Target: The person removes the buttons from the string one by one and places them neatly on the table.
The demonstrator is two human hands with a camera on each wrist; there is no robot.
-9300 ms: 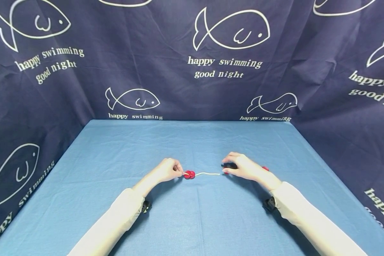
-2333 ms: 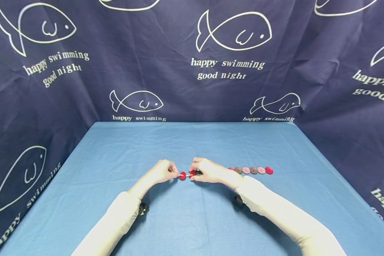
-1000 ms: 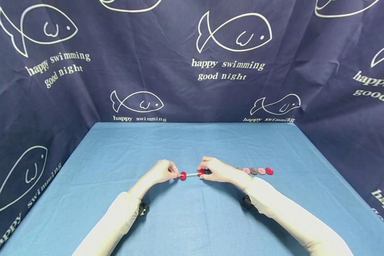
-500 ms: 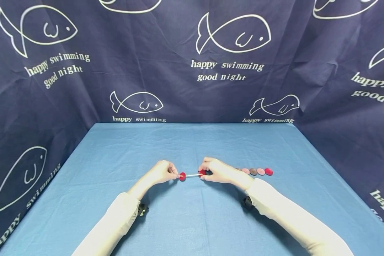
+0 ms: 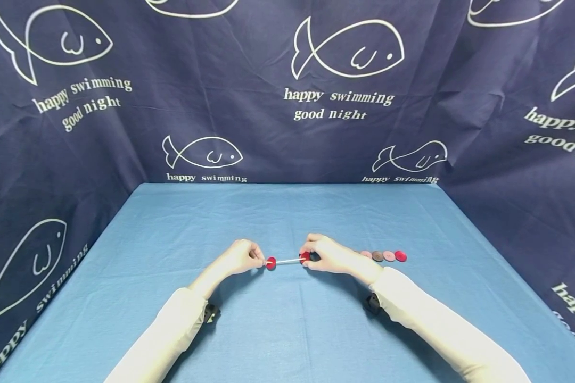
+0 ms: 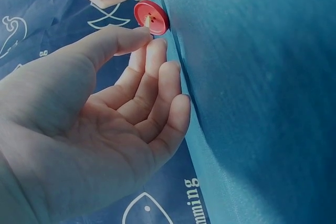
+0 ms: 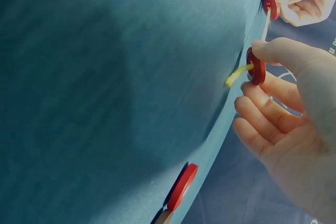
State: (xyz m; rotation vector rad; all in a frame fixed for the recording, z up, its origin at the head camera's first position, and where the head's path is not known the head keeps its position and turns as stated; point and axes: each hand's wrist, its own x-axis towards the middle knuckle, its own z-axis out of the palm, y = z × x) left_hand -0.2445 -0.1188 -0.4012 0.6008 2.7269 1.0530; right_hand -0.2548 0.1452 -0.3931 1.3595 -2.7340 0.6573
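Observation:
A pale cord [image 5: 288,261] runs taut between the two hands, threaded through two red buttons. My left hand [image 5: 243,257] pinches the cord's left end between thumb and fingertip, right beside the first red button [image 6: 152,18]; its other fingers are loosely curved. The second red button [image 7: 256,67] is held at its edge between the thumb and fingers of my right hand [image 5: 329,254]. Out of that button sticks a short, frayed yellowish cord end [image 7: 237,75]. The right hand hides part of this button in the head view.
To the right lies a row of loose buttons: a pink button [image 5: 388,256], a brown button [image 5: 377,256] and a red button [image 5: 400,256] among them. My right forearm covers the row's left part. Blue cloth [image 5: 249,330] covers the table; a fish-print curtain [image 5: 268,106] surrounds it.
The right hand came left to the cord, then drew its red button rightward, widening the gap between the two buttons and straightening the cord. The left hand has stayed nearly in place.

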